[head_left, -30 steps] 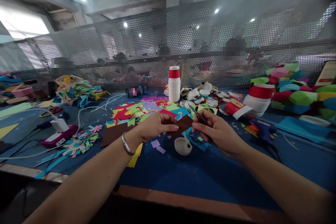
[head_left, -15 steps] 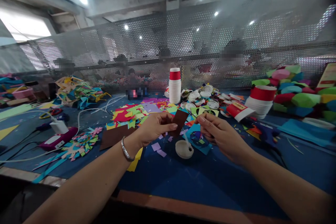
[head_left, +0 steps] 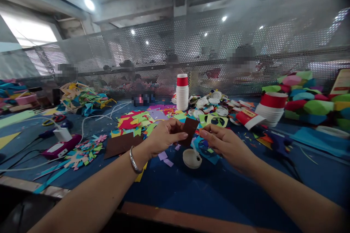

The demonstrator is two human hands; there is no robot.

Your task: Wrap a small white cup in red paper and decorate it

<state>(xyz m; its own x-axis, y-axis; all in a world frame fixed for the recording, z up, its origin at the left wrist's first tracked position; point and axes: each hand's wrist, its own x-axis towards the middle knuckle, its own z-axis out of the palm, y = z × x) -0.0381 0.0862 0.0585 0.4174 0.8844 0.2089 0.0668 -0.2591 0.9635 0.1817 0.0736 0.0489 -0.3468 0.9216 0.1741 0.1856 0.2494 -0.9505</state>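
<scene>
Left hand [head_left: 164, 134] has its grip closed on a small brown paper piece [head_left: 189, 129], pinched between thumb and fingers and held upright above the table [head_left: 213, 189]. Right hand [head_left: 226, 143] sits just beside it, fingers curled inward, fingertips [head_left: 203, 133] near the paper's right edge; whether they clasp anything cannot be told from this view.

Items noted, largest first:

- Table — blue surface with a brown front edge, littered throughout.
- Perforated metal screen [head_left: 153, 54] stands along the far side; blurred people sit behind it.
- Heap of coloured folded shapes [head_left: 308, 98] at far right.
- Coloured paper scraps [head_left: 136, 120] spread behind the left hand.
- Dark brown sheet [head_left: 121, 143] lies flat beside the left wrist.
- Short stack of red-rimmed cups [head_left: 270, 107] at right, with one cup [head_left: 247, 117] on its side just beside it.
- Tall stack of white cups [head_left: 182, 93], red on top, at centre rear.
- White lids [head_left: 209, 102] scattered near the tall stack.
- White round lid [head_left: 191, 158] on the table below and between the two hands — touching neither.
- Silver bangle [head_left: 133, 160] on the left wrist.
</scene>
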